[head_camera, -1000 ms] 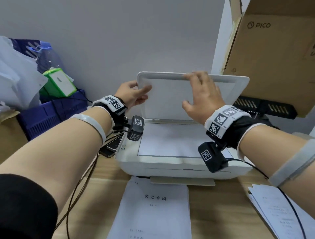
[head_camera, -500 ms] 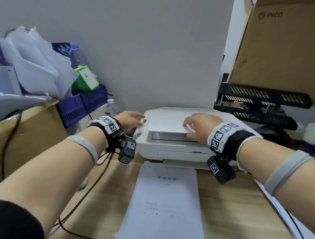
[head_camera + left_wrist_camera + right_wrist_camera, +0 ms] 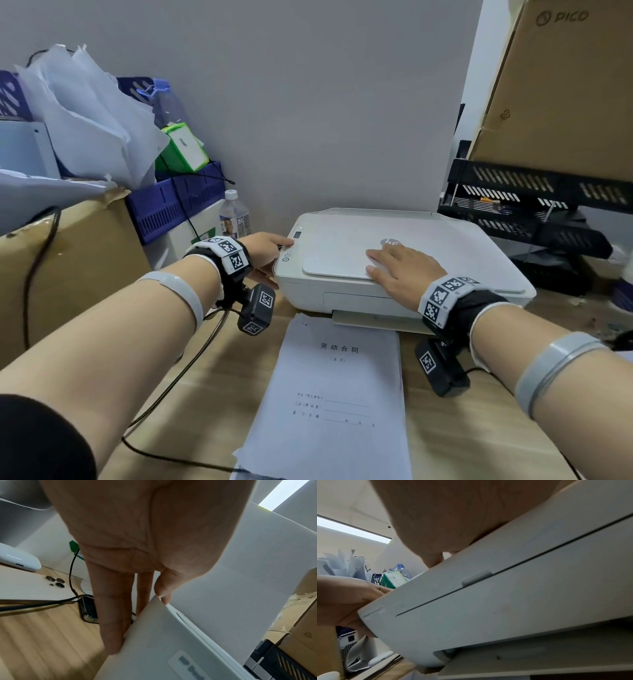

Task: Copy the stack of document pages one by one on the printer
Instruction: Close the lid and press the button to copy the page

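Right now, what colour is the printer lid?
White, with a small grey round logo; the printer lid shows best in the head view.

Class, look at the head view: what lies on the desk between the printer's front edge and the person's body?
A stack of document pages lies on the wooden desk before the printer, its printed cover sheet facing up, as the head view shows.

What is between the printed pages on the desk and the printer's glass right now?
The scanner lid is. It lies shut over the printer, with the right hand flat on top. The left hand touches the printer's left edge. The stack of pages lies on the desk in front, untouched.
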